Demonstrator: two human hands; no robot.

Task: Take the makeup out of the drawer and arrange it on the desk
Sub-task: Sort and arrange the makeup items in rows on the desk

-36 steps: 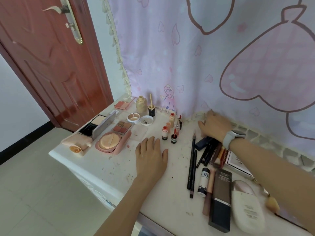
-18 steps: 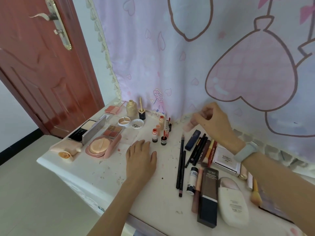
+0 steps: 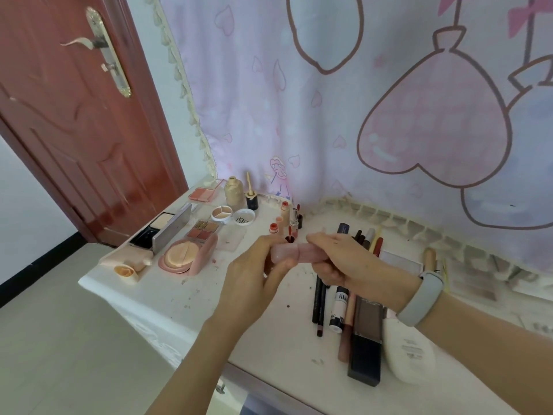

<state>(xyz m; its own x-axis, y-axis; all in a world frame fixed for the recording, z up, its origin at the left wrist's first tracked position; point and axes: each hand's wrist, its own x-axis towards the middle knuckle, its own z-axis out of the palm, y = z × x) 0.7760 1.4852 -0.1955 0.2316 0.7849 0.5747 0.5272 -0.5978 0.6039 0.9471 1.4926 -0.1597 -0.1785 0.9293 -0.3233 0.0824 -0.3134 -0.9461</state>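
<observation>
Both hands meet above the middle of the white, speckled desk top point(image 3: 167, 298), holding between them a short, translucent pale-pink tube with a seam around its middle point(image 3: 294, 253). The left hand point(image 3: 254, 283) pinches the tube's left end between thumb and curled fingers, and the right hand point(image 3: 344, 262) wraps its fingers around the right end, so the tube lies level and clear of the desk. It looks like a small, rigid plastic piece, probably light and fairly smooth, so a firm fingertip hold on each half, either side of the seam, seems the sensible grip (whether the seam marks a cap I cannot tell). Of the containers laid out, a round pink cushion compact point(image 3: 188, 255) lies open with a beige puff in it, a white round pot point(image 3: 221, 213) shows three cream shades, and beside it rests a white lid point(image 3: 244, 218). A four-pan eyeshadow palette point(image 3: 203, 230) and a two-pan blush palette point(image 3: 203, 193) lie uncovered, and a black compact with a raised mirrored lid point(image 3: 163, 232) shows a pale powder pan. Small red-capped bottles point(image 3: 273, 228) stand just behind the hands, and dark pencils point(image 3: 318, 298) lie in a row to the right beside a long black box point(image 3: 366, 342) and a white squeeze tube point(image 3: 410, 351). The drawer itself is not plainly in view.
</observation>
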